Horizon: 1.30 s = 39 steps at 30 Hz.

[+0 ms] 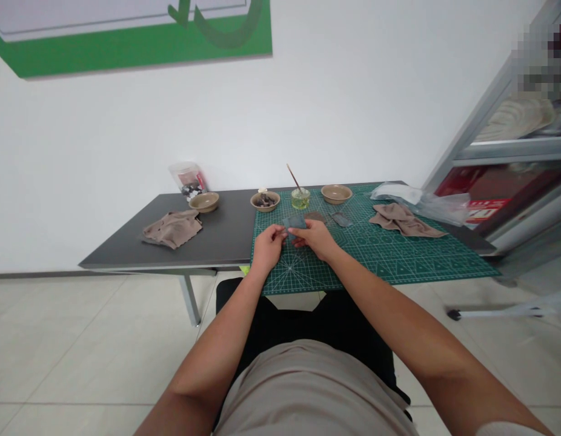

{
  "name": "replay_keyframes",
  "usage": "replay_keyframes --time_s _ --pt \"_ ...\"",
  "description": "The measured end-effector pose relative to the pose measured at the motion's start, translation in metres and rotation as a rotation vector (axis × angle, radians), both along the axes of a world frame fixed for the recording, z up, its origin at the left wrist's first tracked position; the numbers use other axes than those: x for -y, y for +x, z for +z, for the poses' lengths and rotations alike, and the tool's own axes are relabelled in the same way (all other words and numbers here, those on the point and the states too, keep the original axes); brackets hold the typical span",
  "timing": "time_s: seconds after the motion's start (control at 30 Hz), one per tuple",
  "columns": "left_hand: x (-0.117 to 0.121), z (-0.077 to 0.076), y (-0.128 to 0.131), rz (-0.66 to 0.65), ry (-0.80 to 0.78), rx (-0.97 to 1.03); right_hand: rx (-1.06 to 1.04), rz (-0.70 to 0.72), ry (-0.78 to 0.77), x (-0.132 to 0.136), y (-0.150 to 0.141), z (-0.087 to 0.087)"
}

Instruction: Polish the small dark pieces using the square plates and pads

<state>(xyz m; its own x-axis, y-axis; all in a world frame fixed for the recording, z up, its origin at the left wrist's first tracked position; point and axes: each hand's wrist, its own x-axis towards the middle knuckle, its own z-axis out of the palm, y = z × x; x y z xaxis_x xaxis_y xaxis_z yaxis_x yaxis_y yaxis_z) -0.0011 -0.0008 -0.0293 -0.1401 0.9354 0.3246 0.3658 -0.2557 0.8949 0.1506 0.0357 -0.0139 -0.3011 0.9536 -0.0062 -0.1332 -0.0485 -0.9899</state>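
Over the green cutting mat (289, 266), my right hand (318, 238) is closed on a small thin grey-blue sheet (296, 223), its thumb lying across the top. My left hand (269, 243) pinches at the left edge of the same sheet. What the sheet is made of, and whether something small lies under it, I cannot make out. Just beyond my right hand lie a brownish flat piece (315, 215) and a grey flat piece (341, 219). A glass jar (300, 200) of yellowish-green liquid stands behind the hands, a thin stick or brush (293, 176) leaning in it.
A bowl with dark bits (265, 201) stands left of the jar, another bowl (336, 194) to its right. Farther left are a third bowl (204, 202), a plastic container (188, 178) and a brown cloth (172, 230). A second cloth (404, 220) and plastic bag (426, 200) lie right.
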Motion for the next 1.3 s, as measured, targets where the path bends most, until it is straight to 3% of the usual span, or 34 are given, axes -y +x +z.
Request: replay_keyframes --time_s 0.17,0.5,0.67,0.87,1.3 --pt "0.003 0.005 0.003 0.059 -0.067 -0.057 0.009 0.002 -0.020 0.000 0.000 -0.001" --pt "0.008 0.006 0.007 0.099 -0.028 -0.283 0.012 0.015 -0.004 0.000 0.000 -0.007" --pt "0.009 0.004 0.009 0.127 0.008 -0.293 0.038 0.043 0.018 0.000 0.002 -0.008" --pt "0.009 0.006 0.010 0.138 -0.059 -0.256 0.009 0.098 -0.012 -0.002 0.005 -0.007" --pt "0.009 0.005 0.011 0.111 -0.007 -0.378 0.078 -0.011 -0.003 0.000 0.002 -0.006"
